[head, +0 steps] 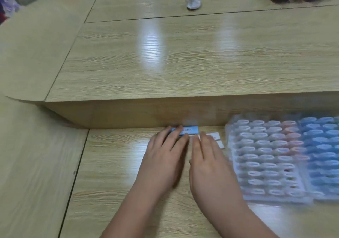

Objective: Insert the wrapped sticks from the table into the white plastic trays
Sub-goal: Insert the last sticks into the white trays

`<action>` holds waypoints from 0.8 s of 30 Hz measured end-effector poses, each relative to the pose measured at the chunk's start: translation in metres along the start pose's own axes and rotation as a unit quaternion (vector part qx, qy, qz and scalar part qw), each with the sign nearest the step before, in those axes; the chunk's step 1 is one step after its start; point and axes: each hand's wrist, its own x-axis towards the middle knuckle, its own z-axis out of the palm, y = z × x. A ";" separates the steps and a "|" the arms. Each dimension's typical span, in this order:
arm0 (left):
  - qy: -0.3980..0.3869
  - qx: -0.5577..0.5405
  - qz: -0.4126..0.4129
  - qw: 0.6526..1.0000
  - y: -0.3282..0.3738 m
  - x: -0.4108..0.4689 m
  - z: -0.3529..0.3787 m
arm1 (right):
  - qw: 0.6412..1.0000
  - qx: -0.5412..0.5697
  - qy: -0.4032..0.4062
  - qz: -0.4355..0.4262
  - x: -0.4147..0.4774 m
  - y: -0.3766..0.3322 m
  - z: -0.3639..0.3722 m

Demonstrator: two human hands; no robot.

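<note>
**Reaching for wrapped sticks left of the tray**

Both hands lie flat on the counter (113,164), just left of the white plastic tray (232,157). The left hand (165,157) is farther from the tray, and its straight fingertips rest on a blue wrapped stick (190,130). That stick lies lengthwise against the foot of the raised step (146,113). The right hand (209,160) is nearer the tray, with its fingers stretched over white wrapped sticks (217,138) that almost touch the tray's left rim. Neither grip has closed: both are wide, palms down, pinching nothing. The picture is blurred, so I cannot tell how firmly the fingers press.

The tray's oval slots look largely filled, with pale caps near its left side and pinkish ones toward its right. A neighbouring tray (328,199) on the far side shows blue ones.

The sticks look light, thin and fairly stiff, and their glossy wrappers are likely slippery on the smooth counter. The blue one sits tight against the step, so it would be easier to drag it clear first. A pinch across the narrow sides near mid-length should then work better than pressing from above. The tray looks thin and flimsy, so it may shift or flex when a stick is pushed in.
</note>
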 end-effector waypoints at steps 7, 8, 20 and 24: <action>0.054 0.003 -0.070 0.996 -0.042 -0.035 -0.010 | 1.000 0.003 -0.010 -0.018 0.004 -0.009 0.018; 0.057 -0.008 -0.078 0.995 -0.044 -0.040 -0.012 | 0.999 0.015 0.005 -0.042 0.004 -0.011 0.018; 0.124 -0.181 -0.307 0.926 -0.029 -0.050 -0.025 | 0.991 0.115 -0.052 -0.031 0.032 -0.014 0.004; 0.192 -0.308 -0.332 0.871 -0.018 -0.050 -0.033 | 0.977 0.205 0.003 -0.051 0.023 -0.008 -0.014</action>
